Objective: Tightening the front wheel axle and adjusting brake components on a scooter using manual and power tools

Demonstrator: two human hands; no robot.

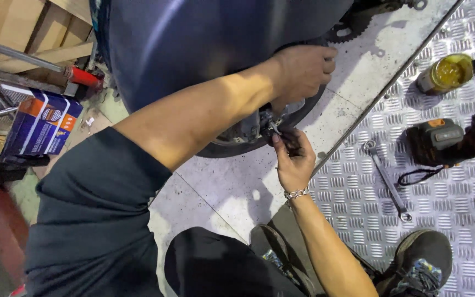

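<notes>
I see left hand gripping tyre, fingers curled; right hand pinching small dark part beside wheel; spanner lies apart on checker plate floor.

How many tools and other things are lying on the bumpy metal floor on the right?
Spanner: 1
Power tool with battery: 1
Jar of yellow stuff: 1
Total: 3

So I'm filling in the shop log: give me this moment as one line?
left hand: on wheel | right hand: fingers on small metal part at wheel | wrench, power tool, jar: on floor
</notes>
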